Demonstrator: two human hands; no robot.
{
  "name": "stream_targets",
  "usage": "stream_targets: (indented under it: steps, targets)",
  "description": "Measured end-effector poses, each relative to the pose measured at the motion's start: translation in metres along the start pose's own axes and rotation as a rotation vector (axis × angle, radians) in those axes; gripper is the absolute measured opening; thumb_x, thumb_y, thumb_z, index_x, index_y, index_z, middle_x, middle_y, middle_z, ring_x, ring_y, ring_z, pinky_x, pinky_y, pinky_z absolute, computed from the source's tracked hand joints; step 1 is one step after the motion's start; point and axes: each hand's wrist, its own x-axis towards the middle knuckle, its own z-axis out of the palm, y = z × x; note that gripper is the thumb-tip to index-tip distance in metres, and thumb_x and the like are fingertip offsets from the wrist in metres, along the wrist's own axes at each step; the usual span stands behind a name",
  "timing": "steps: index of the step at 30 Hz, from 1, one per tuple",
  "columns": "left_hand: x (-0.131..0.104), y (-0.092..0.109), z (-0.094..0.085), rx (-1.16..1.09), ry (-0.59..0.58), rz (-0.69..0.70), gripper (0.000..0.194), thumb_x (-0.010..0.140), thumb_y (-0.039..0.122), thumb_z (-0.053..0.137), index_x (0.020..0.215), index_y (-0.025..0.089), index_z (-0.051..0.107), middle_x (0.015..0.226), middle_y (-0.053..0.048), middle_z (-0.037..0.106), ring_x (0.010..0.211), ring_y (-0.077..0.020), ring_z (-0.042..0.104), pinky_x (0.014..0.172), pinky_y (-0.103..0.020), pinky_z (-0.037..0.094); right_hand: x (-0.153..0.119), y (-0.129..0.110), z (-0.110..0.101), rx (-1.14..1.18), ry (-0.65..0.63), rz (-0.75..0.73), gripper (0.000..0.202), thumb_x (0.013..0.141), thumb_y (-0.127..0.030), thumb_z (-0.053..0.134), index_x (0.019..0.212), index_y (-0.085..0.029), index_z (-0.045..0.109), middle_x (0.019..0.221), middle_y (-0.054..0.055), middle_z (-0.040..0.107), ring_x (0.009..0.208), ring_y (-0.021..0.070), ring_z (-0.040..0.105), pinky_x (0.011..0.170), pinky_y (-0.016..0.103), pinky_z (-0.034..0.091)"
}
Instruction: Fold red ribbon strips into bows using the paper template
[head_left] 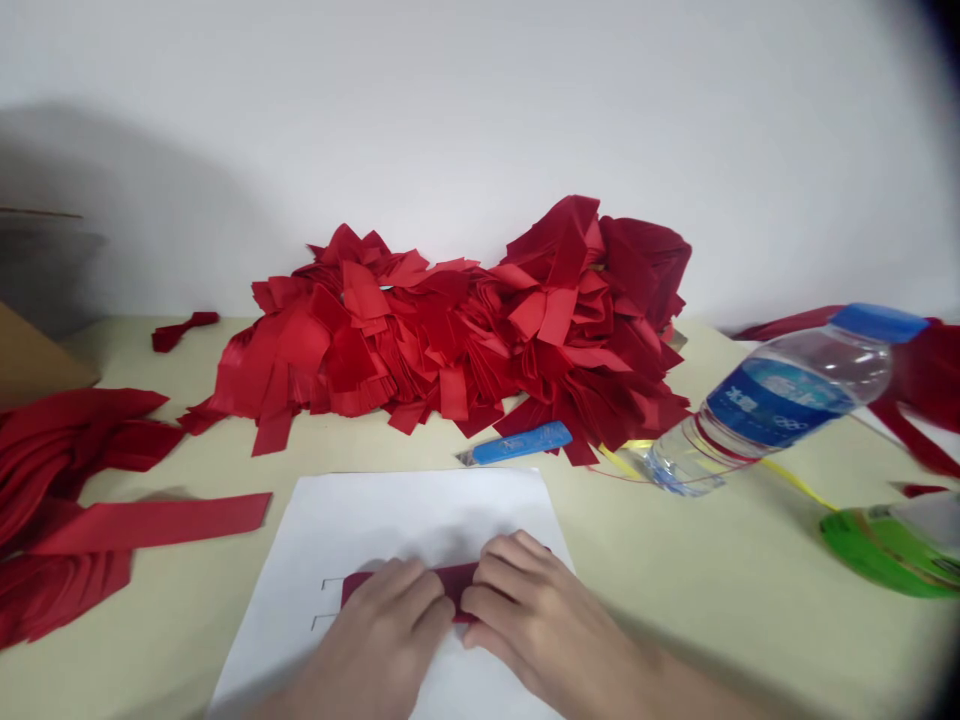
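A dark red strip of fabric [457, 577] lies across a white paper sheet [300, 530] that has small black corner marks near its left side. My left hand [394, 620] is curled over the strip's left part, with its fingers closed on it. Close beside it, my right hand [525, 600] grips the right part, fingers bent and thumb low on the near side. Both hands hide much of the strip, so whether it is folded there I cannot tell.
Behind the paper spreads a big heap of red strips [450, 340]; more red strips [67, 500] lie at left. A blue pointed tool [525, 443] rests before the heap. A water bottle [780, 400] leans at right, near a green object [870, 550]. A white wall [450, 110] stands behind.
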Motion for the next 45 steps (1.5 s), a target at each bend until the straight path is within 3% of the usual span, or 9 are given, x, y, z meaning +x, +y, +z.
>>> stream_targets:
  steps: [4,8,11,16,24,31,35,40,45]
  targets:
    - [0.021,-0.009,-0.012,-0.372,-0.283,-0.431,0.025,0.078,0.009,0.045,0.064,0.020,0.063,0.063,0.002,0.061,0.060,-0.0124,0.053,0.056,-0.024,0.037,0.014,0.003,-0.009,0.169,-0.098,0.103,0.014,0.085,-0.019,0.057,0.072,-0.019,0.062,0.074,-0.002,0.064,0.075,0.0135,0.052,0.074,0.028,0.037]
    - [0.041,-0.019,-0.022,-0.519,-0.469,-0.606,0.018,0.068,0.013,0.046,0.056,0.018,0.058,0.051,0.005,0.049,0.049,-0.0088,0.039,0.047,-0.022,0.027,0.028,0.011,-0.015,0.340,-0.152,0.252,0.016,0.078,-0.011,0.059,0.070,-0.022,0.068,0.067,-0.006,0.066,0.068,0.0103,0.051,0.068,0.022,0.037]
    - [0.050,-0.026,-0.023,-0.556,-0.515,-0.617,0.017,0.067,0.017,0.045,0.052,0.017,0.054,0.048,0.005,0.042,0.047,-0.0084,0.032,0.045,-0.022,0.024,0.037,0.016,-0.019,0.368,-0.176,0.337,0.019,0.072,-0.007,0.059,0.064,-0.021,0.068,0.059,-0.006,0.062,0.059,0.0087,0.047,0.058,0.020,0.034]
    - [0.056,-0.037,-0.022,-0.582,-0.576,-0.614,0.014,0.064,0.020,0.046,0.052,0.018,0.051,0.049,0.005,0.041,0.047,-0.0088,0.033,0.045,-0.022,0.024,0.048,0.023,-0.026,0.417,-0.275,0.411,0.013,0.071,-0.015,0.060,0.066,-0.021,0.070,0.051,-0.006,0.056,0.046,0.0065,0.038,0.050,0.020,0.030]
    - [0.068,-0.043,-0.025,-0.550,-0.642,-0.652,0.010,0.059,0.022,0.050,0.050,0.019,0.052,0.046,0.006,0.034,0.045,-0.0089,0.027,0.041,-0.024,0.018,0.059,0.028,-0.031,0.409,-0.372,0.459,0.011,0.067,-0.017,0.061,0.068,-0.020,0.072,0.059,-0.004,0.066,0.053,0.0084,0.052,0.051,0.019,0.034]
    - [0.078,-0.056,-0.018,-0.532,-0.742,-0.684,0.007,0.052,0.024,0.060,0.054,0.018,0.062,0.048,0.004,0.047,0.043,-0.0107,0.038,0.038,-0.023,0.024,0.075,0.040,-0.028,0.390,-0.514,0.418,0.010,0.062,-0.026,0.070,0.070,-0.022,0.073,0.062,-0.004,0.068,0.061,0.0114,0.060,0.053,0.019,0.038]
    - [0.075,-0.052,-0.020,-0.520,-0.708,-0.641,0.008,0.056,0.021,0.056,0.049,0.018,0.058,0.045,0.005,0.041,0.041,-0.0090,0.033,0.039,-0.023,0.022,0.077,0.042,-0.028,0.344,-0.541,0.363,0.011,0.061,-0.028,0.071,0.071,-0.022,0.072,0.062,-0.004,0.067,0.061,0.0126,0.060,0.051,0.020,0.035]
    - [0.062,-0.030,-0.022,-0.392,-0.516,-0.588,0.020,0.061,0.009,0.044,0.044,0.019,0.049,0.046,0.007,0.027,0.045,-0.0094,0.025,0.048,-0.025,0.021,0.060,0.027,-0.029,0.211,-0.420,0.284,0.011,0.076,-0.018,0.056,0.070,-0.017,0.066,0.067,0.001,0.066,0.071,0.0166,0.058,0.061,0.026,0.035]
    - [0.044,-0.011,-0.014,-0.173,-0.357,-0.552,0.025,0.071,0.005,0.041,0.053,0.019,0.052,0.053,0.002,0.047,0.050,-0.0128,0.041,0.051,-0.027,0.026,0.039,0.015,-0.014,-0.095,-0.221,0.057,0.012,0.082,-0.011,0.049,0.073,-0.015,0.055,0.071,0.003,0.061,0.074,0.0186,0.054,0.067,0.030,0.038]
